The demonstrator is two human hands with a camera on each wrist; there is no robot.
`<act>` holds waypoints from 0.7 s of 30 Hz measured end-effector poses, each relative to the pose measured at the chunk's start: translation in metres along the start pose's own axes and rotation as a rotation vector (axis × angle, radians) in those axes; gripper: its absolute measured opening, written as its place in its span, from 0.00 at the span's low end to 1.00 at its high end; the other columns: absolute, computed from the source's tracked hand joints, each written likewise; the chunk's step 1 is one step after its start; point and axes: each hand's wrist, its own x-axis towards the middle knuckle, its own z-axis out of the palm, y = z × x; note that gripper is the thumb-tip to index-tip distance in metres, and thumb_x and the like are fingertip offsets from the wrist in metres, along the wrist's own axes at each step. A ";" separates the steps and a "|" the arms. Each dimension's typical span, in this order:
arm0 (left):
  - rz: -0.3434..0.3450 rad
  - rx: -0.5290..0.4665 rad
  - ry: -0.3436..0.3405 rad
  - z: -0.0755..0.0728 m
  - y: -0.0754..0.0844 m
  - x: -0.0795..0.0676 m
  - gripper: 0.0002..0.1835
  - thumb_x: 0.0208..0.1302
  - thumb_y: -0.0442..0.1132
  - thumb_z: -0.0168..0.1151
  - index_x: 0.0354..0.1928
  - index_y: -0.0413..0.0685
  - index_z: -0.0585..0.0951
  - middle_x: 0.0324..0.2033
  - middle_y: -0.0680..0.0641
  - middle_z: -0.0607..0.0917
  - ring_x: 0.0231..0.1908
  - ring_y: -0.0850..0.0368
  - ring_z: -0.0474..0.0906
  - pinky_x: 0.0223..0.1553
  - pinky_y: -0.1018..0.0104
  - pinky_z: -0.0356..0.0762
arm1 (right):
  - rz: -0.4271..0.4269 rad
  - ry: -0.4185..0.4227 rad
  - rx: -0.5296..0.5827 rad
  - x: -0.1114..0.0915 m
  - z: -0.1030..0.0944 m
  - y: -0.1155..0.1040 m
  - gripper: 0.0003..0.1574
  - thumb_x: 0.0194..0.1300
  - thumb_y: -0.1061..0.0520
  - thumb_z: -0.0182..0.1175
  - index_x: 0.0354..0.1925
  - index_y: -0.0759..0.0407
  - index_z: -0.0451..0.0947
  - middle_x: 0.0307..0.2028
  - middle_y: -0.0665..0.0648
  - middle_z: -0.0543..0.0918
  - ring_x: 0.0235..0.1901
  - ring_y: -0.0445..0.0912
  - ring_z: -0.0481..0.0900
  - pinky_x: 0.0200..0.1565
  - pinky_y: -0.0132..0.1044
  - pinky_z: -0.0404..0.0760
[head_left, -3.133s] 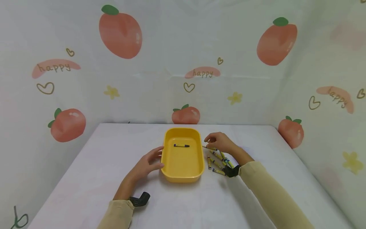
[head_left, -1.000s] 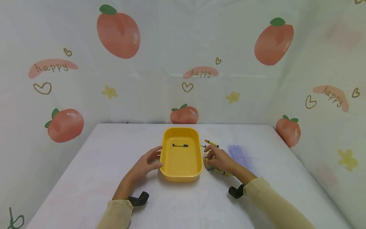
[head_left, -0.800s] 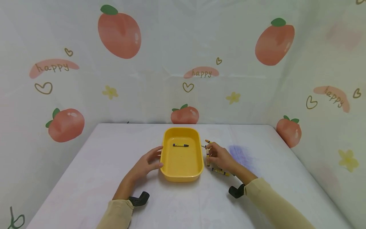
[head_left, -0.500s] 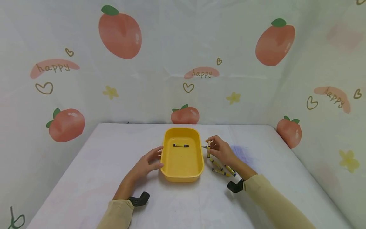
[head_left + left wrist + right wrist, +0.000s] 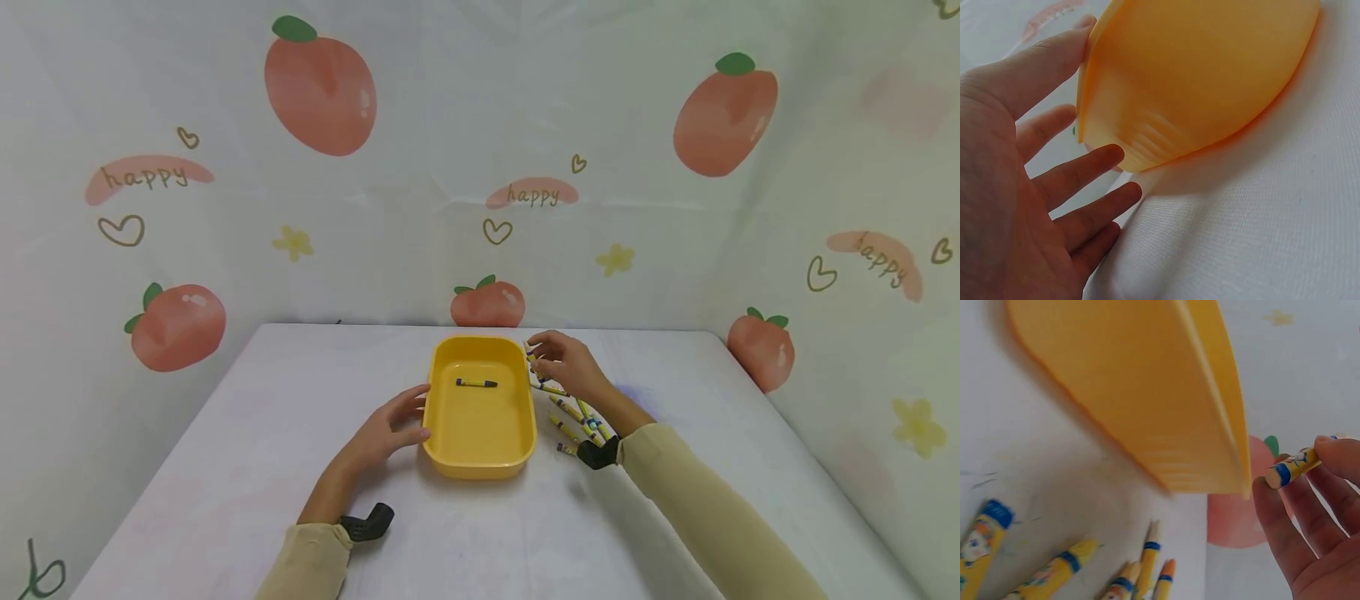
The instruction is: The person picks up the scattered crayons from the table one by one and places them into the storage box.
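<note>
My right hand [image 5: 576,371] pinches a yellow-wrapped crayon [image 5: 534,357] between thumb and fingers, close to the far right corner of the yellow tray [image 5: 480,435]. In the right wrist view, the held crayon [image 5: 1297,465] shows a blue band and a pale end. My left hand [image 5: 381,432] is at the tray's left side, with thumb and fingertips right at the rim. The left wrist view shows the fingers of that hand [image 5: 1054,181] spread and relaxed along the tray wall [image 5: 1197,75]. One dark-tipped crayon [image 5: 476,383] lies inside the tray.
Several loose crayons [image 5: 572,410] lie on the white table [image 5: 480,533] right of the tray, partly hidden by the right wrist strap [image 5: 598,454]. A blue smudge [image 5: 637,395] marks the cloth behind the right forearm. A printed fabric wall [image 5: 420,167] stands behind the table.
My right hand has picked a crayon from the loose ones and moved it away from me, to the tray's far right corner. The left hand and tray have stayed put.
</note>
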 end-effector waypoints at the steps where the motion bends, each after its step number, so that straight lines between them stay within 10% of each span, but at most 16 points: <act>1: -0.001 0.002 -0.001 0.000 0.000 0.000 0.39 0.60 0.43 0.69 0.73 0.56 0.63 0.64 0.43 0.73 0.63 0.46 0.70 0.63 0.39 0.61 | 0.004 -0.015 -0.007 0.003 0.000 -0.002 0.19 0.66 0.65 0.61 0.55 0.62 0.75 0.43 0.61 0.82 0.40 0.53 0.82 0.38 0.42 0.85; 21: -0.009 -0.010 -0.009 -0.001 0.002 -0.002 0.39 0.60 0.44 0.68 0.73 0.58 0.63 0.63 0.45 0.74 0.63 0.47 0.69 0.63 0.40 0.62 | 0.122 -0.384 -0.020 0.060 0.029 -0.033 0.18 0.67 0.67 0.58 0.55 0.64 0.77 0.44 0.61 0.83 0.41 0.59 0.82 0.39 0.41 0.84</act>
